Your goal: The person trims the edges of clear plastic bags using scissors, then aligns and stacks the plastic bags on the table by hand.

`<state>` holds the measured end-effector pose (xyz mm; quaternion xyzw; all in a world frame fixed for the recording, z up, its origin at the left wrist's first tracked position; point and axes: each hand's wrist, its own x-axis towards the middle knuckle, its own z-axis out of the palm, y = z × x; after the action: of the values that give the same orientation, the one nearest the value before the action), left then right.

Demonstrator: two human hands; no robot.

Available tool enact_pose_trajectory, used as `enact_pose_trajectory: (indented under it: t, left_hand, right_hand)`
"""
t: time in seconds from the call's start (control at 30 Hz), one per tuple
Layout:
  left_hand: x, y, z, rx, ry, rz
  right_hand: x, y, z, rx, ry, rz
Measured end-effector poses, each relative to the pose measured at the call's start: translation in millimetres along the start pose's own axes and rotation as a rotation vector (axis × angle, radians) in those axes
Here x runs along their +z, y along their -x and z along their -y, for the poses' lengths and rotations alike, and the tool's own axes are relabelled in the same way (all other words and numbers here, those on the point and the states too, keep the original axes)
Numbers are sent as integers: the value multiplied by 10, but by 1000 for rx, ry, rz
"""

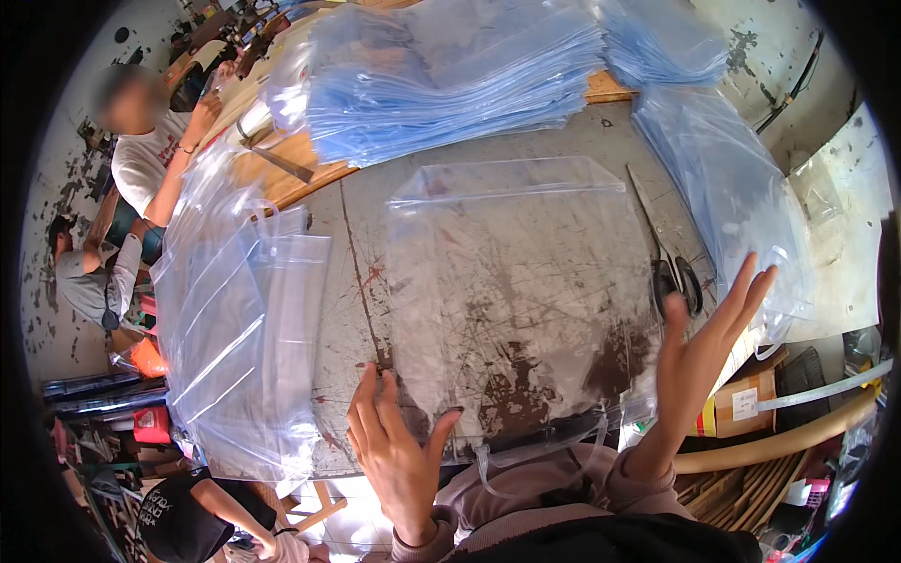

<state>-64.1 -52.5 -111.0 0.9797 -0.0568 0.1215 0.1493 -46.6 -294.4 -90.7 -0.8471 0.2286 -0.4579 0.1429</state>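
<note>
Our left hand (399,458), fingers loosely parted, is at the near left corner of a clear bag (507,267) lying flat on the table (357,220). Our right hand (693,352) spreads wide beside the scissors (665,267).

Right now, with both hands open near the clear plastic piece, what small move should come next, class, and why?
Probably lower the right hand onto the near right corner of the clear plastic piece: that hand is open and empty, the left hand is by the near left corner, and a strap hangs past the near edge of the table, so steadying may help.
</note>
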Motion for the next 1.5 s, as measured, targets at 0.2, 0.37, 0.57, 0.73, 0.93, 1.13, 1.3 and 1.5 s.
enact_pose_trajectory:
  t: [0.2,0.37,0.57,0.73,0.93,1.13,1.3,1.5]
  left_hand:
    - [6,25,-8,-60,120,-14]
    - [-76,18,-41,-189,191,118]
    - [-148,18,-151,-393,944,-45]
    - [-101,81,-241,-398,1117,-235]
    - [-70,76,13,-281,1079,-199]
    - [119,-104,434,131,99,-816]
    - [-213,-381,294,43,93,-313]
    - [7,-304,501,-217,-199,-135]
  right_hand:
    - [-266,40,125,-723,-924,1627]
    - [-235,319,262,-801,-653,1412]
    - [-230,765,333,-698,-348,1068]
    - [-316,571,292,-566,-560,1043]
    - [-284,605,298,-684,-482,1010]
    - [-318,622,250,-643,-441,1037]
    - [-257,536,202,-684,-446,1052]
    - [-373,407,54,235,-1000,989]
